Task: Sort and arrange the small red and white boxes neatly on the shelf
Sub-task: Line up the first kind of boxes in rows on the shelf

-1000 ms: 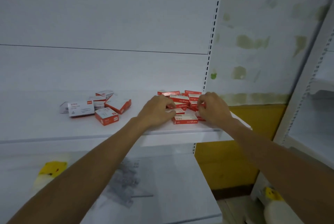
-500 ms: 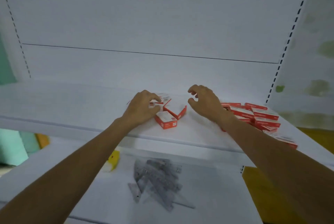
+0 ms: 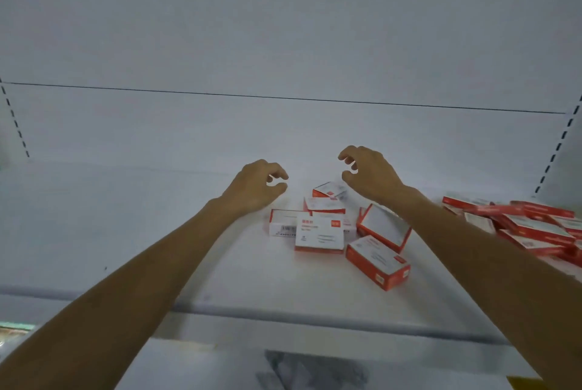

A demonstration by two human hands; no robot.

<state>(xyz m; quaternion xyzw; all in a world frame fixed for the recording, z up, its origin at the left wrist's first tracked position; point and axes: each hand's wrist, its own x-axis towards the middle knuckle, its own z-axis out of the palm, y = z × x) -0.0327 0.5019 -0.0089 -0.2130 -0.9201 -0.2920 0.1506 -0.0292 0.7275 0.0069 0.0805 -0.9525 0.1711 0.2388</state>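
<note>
Several small red and white boxes lie jumbled in a loose cluster (image 3: 319, 233) on the white shelf (image 3: 157, 232), some flat, some on edge; one red box (image 3: 378, 262) lies nearest the front edge. A second pile of red and white boxes (image 3: 529, 225) sits at the right end of the shelf. My left hand (image 3: 256, 188) hovers just left of and behind the cluster, fingers loosely curled, holding nothing. My right hand (image 3: 368, 173) hovers over the back of the cluster, fingers curled, empty; its forearm covers part of one box.
The shelf's white back panel (image 3: 283, 43) rises behind. Perforated uprights stand at the left (image 3: 14, 118) and right (image 3: 557, 150). A lower shelf (image 3: 220, 367) below holds a grey clump (image 3: 315, 370).
The view has swung left, from the right pile to the loose cluster. Both hands left the right pile and now hang empty above the cluster; my left hand has lifted off the boxes.
</note>
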